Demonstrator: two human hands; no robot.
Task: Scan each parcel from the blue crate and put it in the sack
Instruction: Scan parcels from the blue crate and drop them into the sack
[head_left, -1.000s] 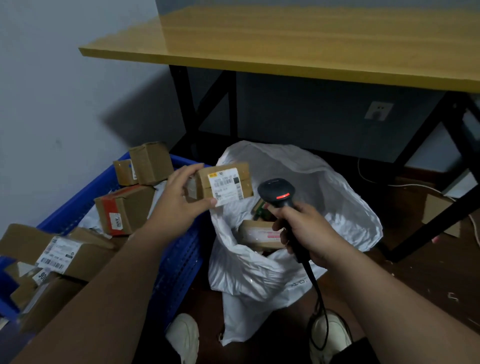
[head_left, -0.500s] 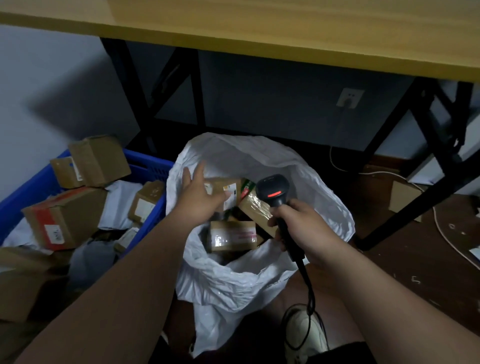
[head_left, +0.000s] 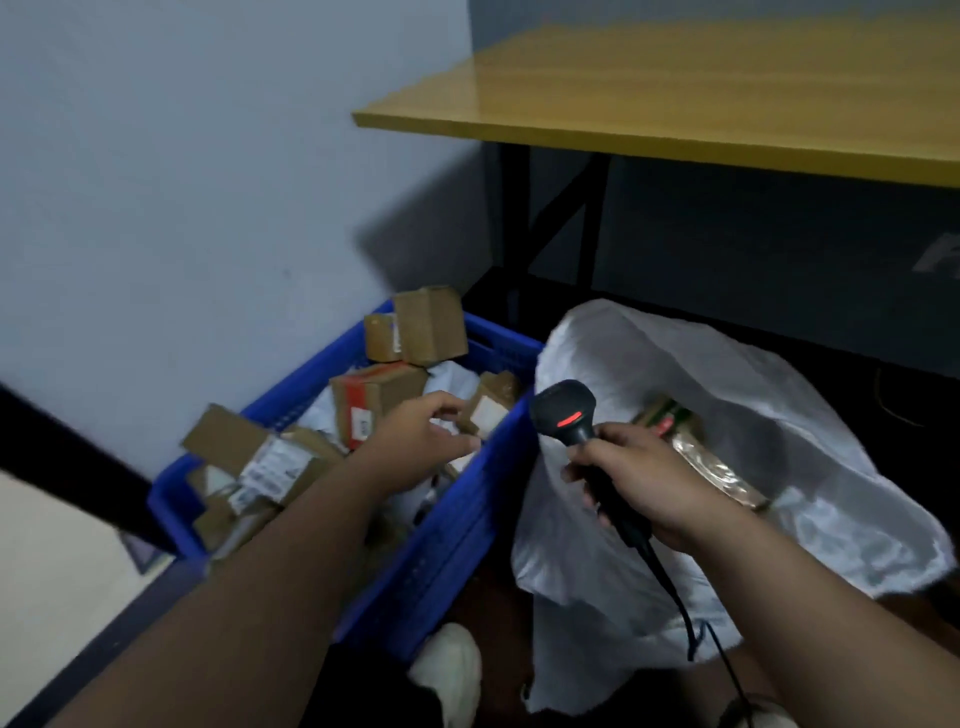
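Several brown cardboard parcels (head_left: 376, 402) lie piled in the blue plastic crate (head_left: 447, 540) on the floor. I see my left hand (head_left: 421, 441) reaching over them with fingers loosely spread, its grip released and holding nothing. My right hand (head_left: 641, 478) has its grip clenched round the handle of the black corded barcode scanner (head_left: 566, 415), whose red light shows. Just right of the crate, the white plastic sack (head_left: 779, 415) stands open with parcels inside, beneath the yellow wooden worktop (head_left: 701, 98).

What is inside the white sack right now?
In the white sack, a taped brown parcel and one with green print show. The right hand and folds hide anything deeper.
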